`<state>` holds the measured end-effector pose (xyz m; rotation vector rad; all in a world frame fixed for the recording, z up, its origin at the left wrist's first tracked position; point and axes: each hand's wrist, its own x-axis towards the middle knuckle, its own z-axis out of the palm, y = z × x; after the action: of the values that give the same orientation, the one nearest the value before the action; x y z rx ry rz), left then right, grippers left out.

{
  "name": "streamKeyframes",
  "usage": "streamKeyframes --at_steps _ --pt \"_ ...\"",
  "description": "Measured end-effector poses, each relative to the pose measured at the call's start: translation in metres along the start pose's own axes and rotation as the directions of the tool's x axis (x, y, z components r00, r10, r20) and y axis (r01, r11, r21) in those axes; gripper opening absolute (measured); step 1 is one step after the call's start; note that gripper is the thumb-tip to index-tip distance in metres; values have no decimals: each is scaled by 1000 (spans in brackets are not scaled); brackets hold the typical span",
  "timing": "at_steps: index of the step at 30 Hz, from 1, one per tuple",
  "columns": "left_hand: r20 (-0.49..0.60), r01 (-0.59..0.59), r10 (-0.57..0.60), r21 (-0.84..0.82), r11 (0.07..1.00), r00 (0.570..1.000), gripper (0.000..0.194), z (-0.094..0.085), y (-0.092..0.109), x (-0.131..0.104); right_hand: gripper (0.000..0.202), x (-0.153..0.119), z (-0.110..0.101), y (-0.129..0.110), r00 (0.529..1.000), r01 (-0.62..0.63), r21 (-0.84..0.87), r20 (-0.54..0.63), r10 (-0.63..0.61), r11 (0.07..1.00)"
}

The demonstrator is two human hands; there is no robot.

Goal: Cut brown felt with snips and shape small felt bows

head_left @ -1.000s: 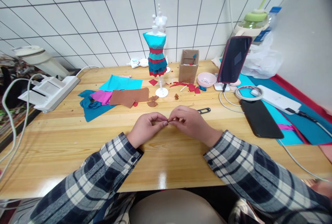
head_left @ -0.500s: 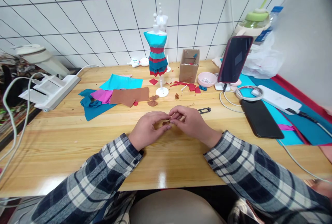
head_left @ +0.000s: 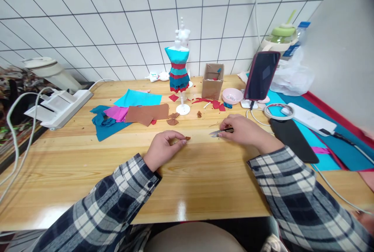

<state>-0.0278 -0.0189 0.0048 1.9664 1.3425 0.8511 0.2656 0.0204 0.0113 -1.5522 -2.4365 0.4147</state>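
Between its thumb and fingertips, my left hand point(head_left: 166, 147) pinches a small folded brown paper piece point(head_left: 188, 138) just above the table. My right hand point(head_left: 238, 130) is closed on a pair of thread snips point(head_left: 215, 133), whose pointed silver blades face left towards the brown piece, some distance from it. Beyond the hands lie a pleated brown paper fan point(head_left: 172, 122) and another small brown scrap point(head_left: 199, 114). A small dress form point(head_left: 179, 73) in a turquoise, red and teal dress stands upright on a white round base behind them.
Coloured sheets, with a brown sheet point(head_left: 140, 114) nearest, lie back left. A cardboard box point(head_left: 212, 82), pink bowl point(head_left: 232, 96) and red scraps are at the back. On the right are a propped phone point(head_left: 262, 76), black phone point(head_left: 293, 139) and cables. A white power strip point(head_left: 60, 108) sits far left.
My right hand has left the brown piece, moved right and taken hold of the snips that lay on the table. My left hand still holds the brown piece. The view has tilted slightly up.
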Motion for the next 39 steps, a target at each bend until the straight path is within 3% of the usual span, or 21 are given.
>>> streamKeyframes --at_steps 5,10,13,16,19,23,32,34,39 --pt "44 104 -99 -108 989 994 21 2 0 0 9 0 13 -4 998 11 -18 66 -10 1000" --pt "83 221 -205 -341 914 975 27 3 1 1 18 2 16 -12 997 -79 43 14 78 996" --pt "71 252 -247 -451 856 966 33 4 1 2 15 2 15 -19 999 -53 32 -9 53 998" --pt "58 273 -285 -515 812 957 36 5 1 2 7 2 19 -42 994 -19 158 -102 35 987" --pt "37 281 -319 -575 768 947 36 5 3 2 3 -1 29 -72 993 -9 402 -105 56 916" --pt "24 278 -336 -616 737 942 36 6 6 1 13 -5 42 -98 996 -5 630 -67 61 776" --pt "53 275 -311 -625 731 949 32 8 8 0 23 -2 54 -98 993 -105 847 59 105 520" --pt "65 274 -300 -619 736 952 31 8 8 0 24 -2 55 -98 995 -93 851 55 88 516" --pt "71 267 -279 -581 769 958 28 9 7 0 24 -5 49 -99 997 -55 777 4 82 627"
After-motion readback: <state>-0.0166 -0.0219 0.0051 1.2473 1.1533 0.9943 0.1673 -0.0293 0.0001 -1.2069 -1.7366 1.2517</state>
